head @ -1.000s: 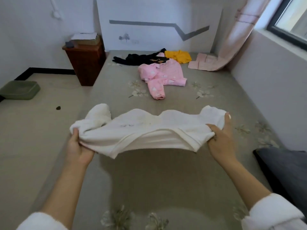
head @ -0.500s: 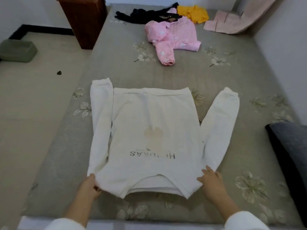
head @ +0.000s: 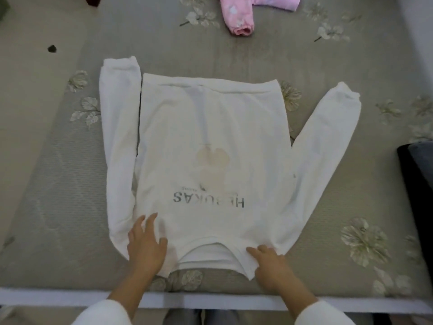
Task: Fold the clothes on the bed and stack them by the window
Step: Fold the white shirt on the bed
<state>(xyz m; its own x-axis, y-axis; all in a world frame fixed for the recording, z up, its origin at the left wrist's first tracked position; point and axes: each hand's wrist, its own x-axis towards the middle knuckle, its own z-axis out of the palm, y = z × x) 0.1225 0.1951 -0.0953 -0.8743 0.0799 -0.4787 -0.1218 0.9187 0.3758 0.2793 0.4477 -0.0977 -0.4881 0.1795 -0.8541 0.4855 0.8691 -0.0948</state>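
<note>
A second ago I held the white sweatshirt up by its shoulders; now it lies flat, print up, on the bed near its edge. My left hand and right hand press flat-fingered beside the collar, gripping nothing, so folding can start.

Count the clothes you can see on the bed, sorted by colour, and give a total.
White: 1, the sweatshirt, spread flat
Pink: 1, the garment, partly cut off by the top edge
Total: 2
</note>
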